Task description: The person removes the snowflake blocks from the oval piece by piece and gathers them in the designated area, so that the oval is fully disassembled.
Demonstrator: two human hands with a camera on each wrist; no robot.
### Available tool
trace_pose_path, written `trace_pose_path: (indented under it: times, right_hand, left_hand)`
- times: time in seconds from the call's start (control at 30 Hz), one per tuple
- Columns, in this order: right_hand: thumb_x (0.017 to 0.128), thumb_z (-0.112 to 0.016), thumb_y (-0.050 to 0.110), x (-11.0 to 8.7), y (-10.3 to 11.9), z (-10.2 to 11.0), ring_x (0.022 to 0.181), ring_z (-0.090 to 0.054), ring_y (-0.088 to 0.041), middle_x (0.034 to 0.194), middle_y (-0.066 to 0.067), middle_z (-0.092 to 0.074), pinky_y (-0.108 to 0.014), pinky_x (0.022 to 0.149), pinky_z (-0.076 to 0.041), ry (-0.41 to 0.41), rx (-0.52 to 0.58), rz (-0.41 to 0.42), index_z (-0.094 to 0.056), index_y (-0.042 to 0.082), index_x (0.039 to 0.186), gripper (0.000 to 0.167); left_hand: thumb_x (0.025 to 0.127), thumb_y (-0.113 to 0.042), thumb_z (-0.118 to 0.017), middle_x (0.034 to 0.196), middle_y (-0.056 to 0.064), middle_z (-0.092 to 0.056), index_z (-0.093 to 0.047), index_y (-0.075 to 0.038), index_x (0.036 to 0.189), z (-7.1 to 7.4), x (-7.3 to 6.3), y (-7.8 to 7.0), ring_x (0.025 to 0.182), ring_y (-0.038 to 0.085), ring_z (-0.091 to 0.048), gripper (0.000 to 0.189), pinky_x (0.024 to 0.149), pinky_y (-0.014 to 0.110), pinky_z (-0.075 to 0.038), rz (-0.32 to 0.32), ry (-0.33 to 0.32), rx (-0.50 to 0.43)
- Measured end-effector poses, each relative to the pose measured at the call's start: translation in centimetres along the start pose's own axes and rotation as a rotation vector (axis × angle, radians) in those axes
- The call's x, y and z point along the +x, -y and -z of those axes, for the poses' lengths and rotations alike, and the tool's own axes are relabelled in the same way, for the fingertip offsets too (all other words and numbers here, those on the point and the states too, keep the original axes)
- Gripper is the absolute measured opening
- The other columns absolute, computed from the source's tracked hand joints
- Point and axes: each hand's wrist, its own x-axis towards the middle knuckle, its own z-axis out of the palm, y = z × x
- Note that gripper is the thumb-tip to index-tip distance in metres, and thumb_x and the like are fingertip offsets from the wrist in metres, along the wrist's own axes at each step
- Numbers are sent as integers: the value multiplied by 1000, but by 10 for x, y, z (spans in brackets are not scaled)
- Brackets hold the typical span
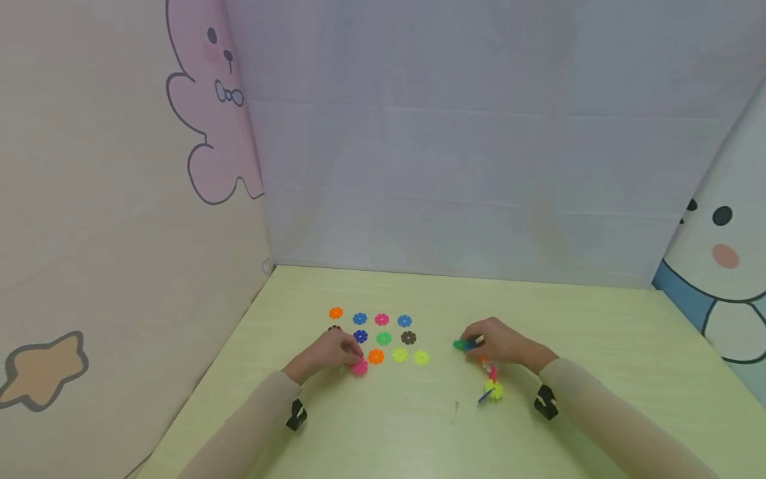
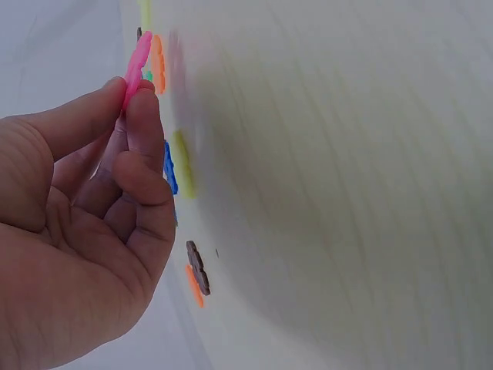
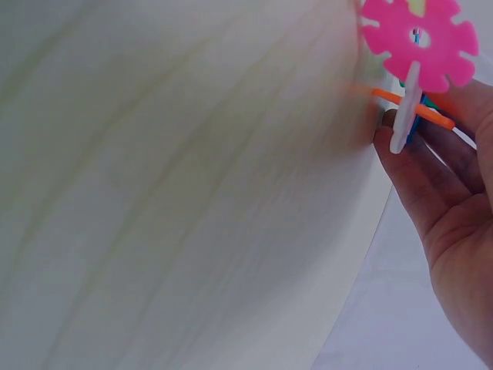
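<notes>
My left hand pinches a pink notched plastic disc between thumb and index finger. In the left wrist view the pink disc stands on edge, raised off the table. My right hand grips a chain of interlocking notched discs near its far end. A green disc pokes out past the fingertips. Toward me the chain runs to a yellow disc with a dark blue one slotted in. The right wrist view shows its pink disc, white disc and orange disc joined together.
Loose flat discs lie in rows beside my left hand, among them an orange disc, a yellow disc, a brown disc and a blue disc. The pale wooden table ends at a curtain behind.
</notes>
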Motion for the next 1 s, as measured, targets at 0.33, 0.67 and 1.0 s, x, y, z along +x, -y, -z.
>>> trace_pose_path:
  times: [0.33,0.67,1.0]
  right_hand:
    - [83,-73,14,0,-1,0,89,-62,-13,97,7,-66,-31,77,-51,8,2,-31,-70,11,101,19]
    - [83,-74,15,0,-1,-1,88,-62,-12,96,6,-67,-32,77,-52,-2,-3,-17,-70,11,101,19]
    - [82,-73,14,2,-1,-1,88,-62,-12,95,7,-67,-31,76,-52,1,-13,-14,-70,11,100,18]
  left_hand:
    - [79,-9,-76,76,-4,-65,-73,-11,84,-2,1,4,70,14,-53,5,63,26,-46,-26,-7,51]
    - [80,-10,-76,79,-2,-61,-71,-11,84,1,1,-1,74,17,-54,6,67,28,-49,29,-47,67]
    - [87,-12,-66,76,2,-64,-69,-6,85,4,14,-26,71,19,-58,8,62,27,-46,-43,-58,22]
